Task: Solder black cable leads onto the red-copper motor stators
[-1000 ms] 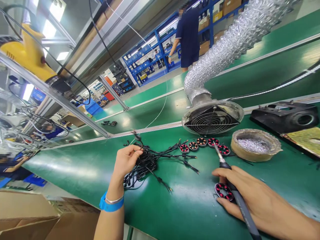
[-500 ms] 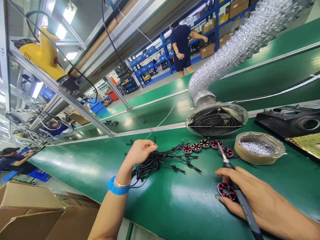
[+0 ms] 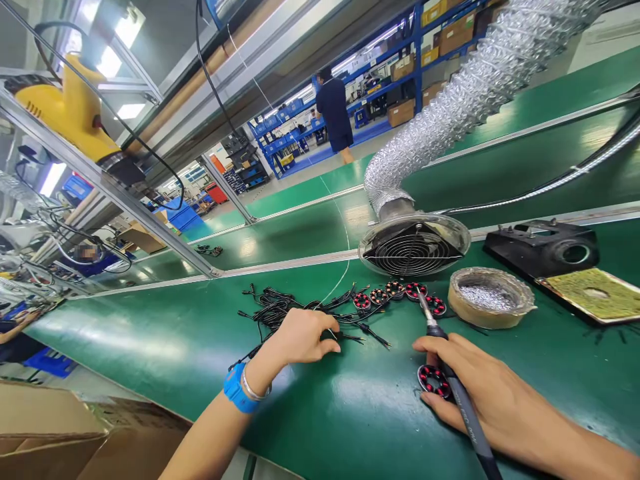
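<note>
My right hand (image 3: 493,393) holds a soldering iron (image 3: 453,387) like a pen, its tip pointing up toward a row of small red-and-black motor stators (image 3: 395,295). One more stator (image 3: 433,380) lies on the green bench under that hand's fingers. My left hand (image 3: 303,337), with a blue wristband, rests on a tangle of black wires (image 3: 280,308), its fingers pinching a black wire end near the thumb. A thin solder wire (image 3: 334,283) hangs down to the left hand.
A fume extractor fan (image 3: 413,247) on a silver flexible duct (image 3: 465,87) stands behind the stators. A roll with solder dross (image 3: 490,297), a black iron stand (image 3: 543,248) and a sponge tray (image 3: 587,292) sit right. Cardboard boxes (image 3: 55,433) lie lower left. A person (image 3: 334,112) stands by blue shelves.
My left hand has come off the top of the wire bundle and moved right and down, now pinching a wire end beside the stators. The right hand stays put.
</note>
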